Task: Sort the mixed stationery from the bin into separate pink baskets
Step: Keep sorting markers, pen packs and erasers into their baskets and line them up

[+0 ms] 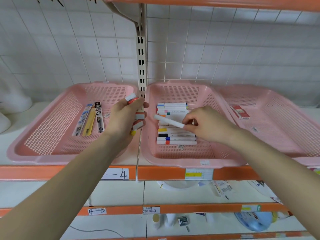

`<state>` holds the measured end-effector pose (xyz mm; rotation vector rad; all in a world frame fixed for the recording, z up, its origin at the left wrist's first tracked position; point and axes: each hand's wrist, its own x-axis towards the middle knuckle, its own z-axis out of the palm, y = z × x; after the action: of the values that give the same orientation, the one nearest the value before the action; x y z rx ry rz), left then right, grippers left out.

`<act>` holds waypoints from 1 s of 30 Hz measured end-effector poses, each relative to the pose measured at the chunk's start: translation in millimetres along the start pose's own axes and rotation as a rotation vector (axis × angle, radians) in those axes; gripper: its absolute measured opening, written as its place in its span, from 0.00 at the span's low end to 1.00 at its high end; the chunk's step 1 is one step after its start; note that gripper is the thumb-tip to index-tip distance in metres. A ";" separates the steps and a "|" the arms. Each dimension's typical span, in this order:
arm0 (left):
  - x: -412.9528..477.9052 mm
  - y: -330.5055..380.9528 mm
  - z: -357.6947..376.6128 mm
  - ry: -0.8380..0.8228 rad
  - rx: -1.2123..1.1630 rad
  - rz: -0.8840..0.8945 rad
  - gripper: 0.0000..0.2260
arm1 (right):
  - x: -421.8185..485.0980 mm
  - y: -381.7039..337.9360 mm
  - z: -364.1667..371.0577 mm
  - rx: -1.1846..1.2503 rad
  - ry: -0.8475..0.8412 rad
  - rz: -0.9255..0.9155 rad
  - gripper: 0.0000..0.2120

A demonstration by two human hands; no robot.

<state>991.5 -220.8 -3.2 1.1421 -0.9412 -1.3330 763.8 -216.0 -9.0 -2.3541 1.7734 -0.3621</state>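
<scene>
Three pink baskets stand side by side on the orange-edged shelf. The left basket (43,135) holds three packaged pen refills (90,118). A row of white markers (174,135) with coloured bands lies in the middle basket (173,158). In the right basket (285,135) lies a red and white box (240,112). My left hand (124,116) grips a bundle of several markers and erasers (138,118) between the left and middle baskets. Over the middle basket, my right hand (206,124) pinches one white marker (168,121) by its end, just above the row.
A slotted metal upright (141,63) rises behind the gap between the left and middle baskets. White tiled wall and wire grid stand behind. Lower shelves hold labels, papers, small bottles and a blue item (256,221).
</scene>
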 end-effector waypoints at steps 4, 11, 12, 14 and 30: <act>-1.6 1.9 1.1 0.024 0.037 -0.028 0.05 | -5.6 1.1 7.3 -0.099 -0.165 0.008 0.06; -8.5 0.0 7.3 -0.053 0.101 -0.008 0.06 | -6.9 -0.7 23.3 -0.210 -0.324 0.015 0.08; -8.8 -0.9 7.1 -0.066 0.116 -0.005 0.06 | -5.7 0.1 24.7 -0.212 -0.326 0.023 0.07; -9.4 -1.9 6.7 -0.084 0.153 0.004 0.06 | -3.7 1.3 26.6 -0.217 -0.325 0.039 0.07; -16.6 -7.3 40.5 -0.298 0.399 0.159 0.06 | -13.2 -3.0 -28.6 0.594 0.297 -0.096 0.07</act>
<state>949.5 -206.8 0.5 1.1508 -1.5359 -1.2366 754.7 -202.2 18.0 -2.0231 1.3877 -1.1268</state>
